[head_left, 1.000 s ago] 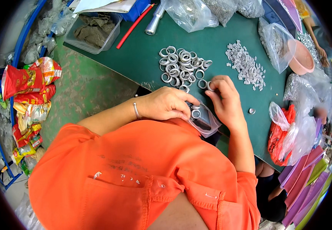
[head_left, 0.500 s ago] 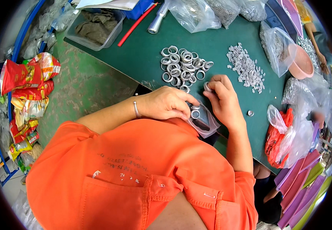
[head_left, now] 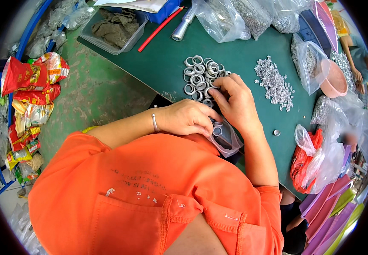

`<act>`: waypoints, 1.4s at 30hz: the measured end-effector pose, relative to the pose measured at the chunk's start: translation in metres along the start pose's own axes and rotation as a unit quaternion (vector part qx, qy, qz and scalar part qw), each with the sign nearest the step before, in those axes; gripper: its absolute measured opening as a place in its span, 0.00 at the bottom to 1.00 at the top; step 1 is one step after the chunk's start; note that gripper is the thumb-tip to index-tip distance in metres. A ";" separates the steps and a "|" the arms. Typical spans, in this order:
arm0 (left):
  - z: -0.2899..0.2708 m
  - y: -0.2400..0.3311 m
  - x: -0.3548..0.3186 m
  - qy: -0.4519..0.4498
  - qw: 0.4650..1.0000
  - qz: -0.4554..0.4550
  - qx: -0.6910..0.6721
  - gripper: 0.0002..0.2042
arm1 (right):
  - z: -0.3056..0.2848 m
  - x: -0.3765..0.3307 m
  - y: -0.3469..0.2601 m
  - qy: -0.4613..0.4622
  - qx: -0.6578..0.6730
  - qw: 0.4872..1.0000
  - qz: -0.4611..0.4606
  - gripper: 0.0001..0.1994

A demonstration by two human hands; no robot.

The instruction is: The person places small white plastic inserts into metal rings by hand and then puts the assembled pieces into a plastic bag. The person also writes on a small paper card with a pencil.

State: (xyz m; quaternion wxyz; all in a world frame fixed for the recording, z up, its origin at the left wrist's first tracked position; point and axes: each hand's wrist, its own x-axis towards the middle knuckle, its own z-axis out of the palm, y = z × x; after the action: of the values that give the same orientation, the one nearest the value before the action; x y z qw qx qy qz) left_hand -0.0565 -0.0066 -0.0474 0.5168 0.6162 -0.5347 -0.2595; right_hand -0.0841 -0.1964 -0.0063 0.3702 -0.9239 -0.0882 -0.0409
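My left hand (head_left: 188, 119), a bangle on its wrist, holds the mouth of a small clear plastic bag (head_left: 226, 140) with metal rings inside, at the near edge of the green table (head_left: 162, 63). My right hand (head_left: 235, 104) reaches over the bag with its fingertips on the near edge of a pile of silver metal rings (head_left: 201, 74); whether it pinches a ring is hidden by the fingers. A heap of small silver parts (head_left: 273, 83) lies to the right of the rings. A single small metal piece (head_left: 276, 132) sits near my right forearm.
Clear bags of metal parts (head_left: 235, 17) line the far edge, beside a silver tube (head_left: 183, 25) and a red stick (head_left: 158, 29). A plastic tub of grey cloth (head_left: 114, 25) stands far left, a pink bowl (head_left: 333, 80) and red-orange bag (head_left: 303, 165) right. Snack wrappers (head_left: 31, 89) lie on the floor.
My right hand has moved forward from beside the bag to the near edge of the ring pile. The left hand stays on the bag.
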 end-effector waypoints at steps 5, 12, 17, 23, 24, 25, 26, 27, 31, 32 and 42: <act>0.000 0.000 0.000 0.009 1.000 0.009 0.001 0.03 | -0.015 -0.010 0.010 0.024 0.047 0.999 -0.008 0.07; -0.001 0.001 0.000 -0.007 1.000 -0.010 0.005 0.03 | -0.044 -0.027 0.011 -0.147 0.193 0.970 -0.006 0.11; 0.001 -0.002 -0.001 0.012 1.000 0.007 0.009 0.03 | -0.014 -0.014 -0.003 -0.035 -0.051 0.997 -0.036 0.13; 0.001 -0.001 0.001 0.012 1.000 0.009 0.003 0.03 | -0.012 -0.025 0.013 0.041 -0.016 0.999 -0.010 0.08; 0.000 -0.001 0.001 0.012 1.000 0.017 0.007 0.03 | -0.017 -0.027 0.014 0.045 -0.003 0.999 -0.001 0.07; 0.000 -0.001 0.001 0.011 1.000 0.015 0.005 0.03 | -0.021 -0.029 0.014 0.043 0.030 0.998 0.026 0.07; 0.000 -0.001 0.001 0.009 1.000 0.012 0.004 0.03 | -0.026 -0.033 0.013 0.041 0.062 0.996 0.053 0.06; 0.000 -0.001 0.001 0.008 1.000 0.009 0.002 0.03 | -0.031 -0.038 0.015 -0.001 0.120 0.991 0.061 0.06; 0.000 -0.001 0.000 0.003 1.000 0.008 0.017 0.03 | -0.050 -0.040 0.007 -0.141 0.212 0.967 0.022 0.07; 0.000 -0.002 0.001 0.001 1.000 0.013 0.018 0.03 | -0.047 -0.037 0.003 -0.126 0.167 0.978 -0.005 0.07; -0.001 0.000 0.000 0.005 1.000 0.011 0.017 0.03 | -0.001 -0.017 0.011 0.028 0.018 0.999 0.016 0.07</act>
State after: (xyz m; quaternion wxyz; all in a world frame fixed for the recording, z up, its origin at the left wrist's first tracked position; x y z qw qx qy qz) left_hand -0.0557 -0.0064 -0.0471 0.5114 0.6203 -0.5436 -0.2412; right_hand -0.0990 -0.2072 -0.0153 0.3898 -0.9168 -0.0635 -0.0593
